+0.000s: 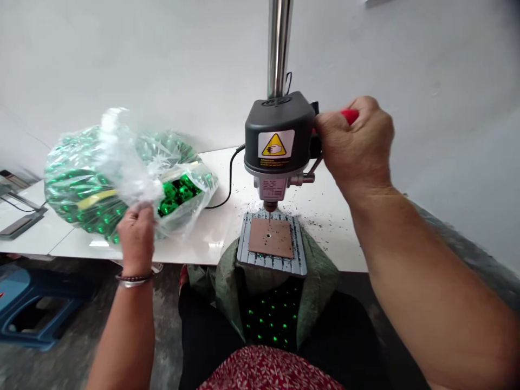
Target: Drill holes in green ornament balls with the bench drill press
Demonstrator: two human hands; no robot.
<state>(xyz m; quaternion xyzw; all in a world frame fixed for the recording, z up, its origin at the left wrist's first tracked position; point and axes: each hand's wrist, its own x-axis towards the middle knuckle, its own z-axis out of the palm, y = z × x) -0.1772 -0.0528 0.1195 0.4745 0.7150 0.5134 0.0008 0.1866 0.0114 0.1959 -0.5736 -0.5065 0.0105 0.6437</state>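
My left hand (137, 230) is closed on the gathered edge of a clear plastic bag (130, 169), which is full of shiny green balls (179, 195) and lies open toward me. With my right hand (361, 143) I grip the red-ended lever (350, 115) on the side of a drill press (266, 116). Its thin bit points down at a hole in a brown square board (260, 246), which lies on the grey ribbed base (299, 265). No ball shows on the board. A dark green woven sack (228, 271) hangs open below the base, with green balls inside.
Dark shavings are scattered on the white table (337, 238) around the base. A steel column (279, 49) rises behind the drill head, and a black cable (230, 181) runs toward the bag. A blue stool (38, 303) stands at the lower left.
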